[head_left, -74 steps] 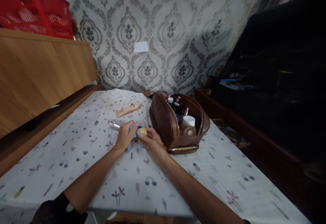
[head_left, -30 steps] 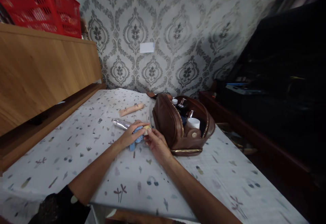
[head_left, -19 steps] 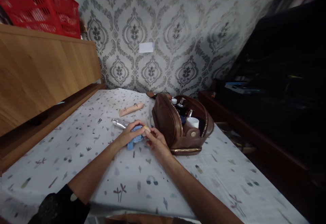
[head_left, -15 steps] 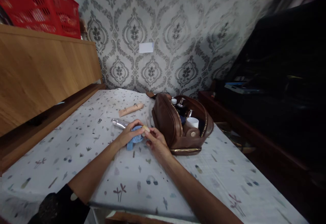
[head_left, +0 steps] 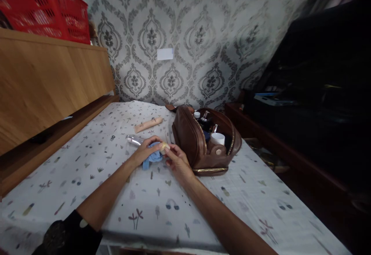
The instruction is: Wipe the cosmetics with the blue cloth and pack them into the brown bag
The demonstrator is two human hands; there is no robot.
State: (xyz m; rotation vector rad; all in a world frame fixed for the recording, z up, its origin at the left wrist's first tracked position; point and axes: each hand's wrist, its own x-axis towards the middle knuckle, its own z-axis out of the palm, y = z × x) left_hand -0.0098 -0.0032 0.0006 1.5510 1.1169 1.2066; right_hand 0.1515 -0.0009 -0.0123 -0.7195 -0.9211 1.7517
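Observation:
My left hand [head_left: 147,150] is closed on a crumpled blue cloth [head_left: 155,157], one end of which hangs toward the table. Between both hands is a small pale yellow piece [head_left: 164,147]; its kind is too small to make out. The fingertips of my right hand [head_left: 178,160] pinch that piece. A silver tube [head_left: 134,140] lies just behind my left hand, partly hidden by it. Farther back rests a peach tube [head_left: 148,124]. To the right of my hands stands an unzipped brown toiletry bag [head_left: 188,139], with a white-lidded jar [head_left: 218,139] and several bottles inside.
A cloth with small printed figures [head_left: 116,197] covers the table. Along the left runs a wooden cabinet [head_left: 55,81] with a red basket [head_left: 72,21] on top. Patterned wallpaper [head_left: 199,61] rises behind, and a dark object [head_left: 313,65] leans at the right.
The pale yellow piece shows a little more between my fingers, and the blue cloth has shifted slightly. The whole view has moved a touch. Both hands keep their holds.

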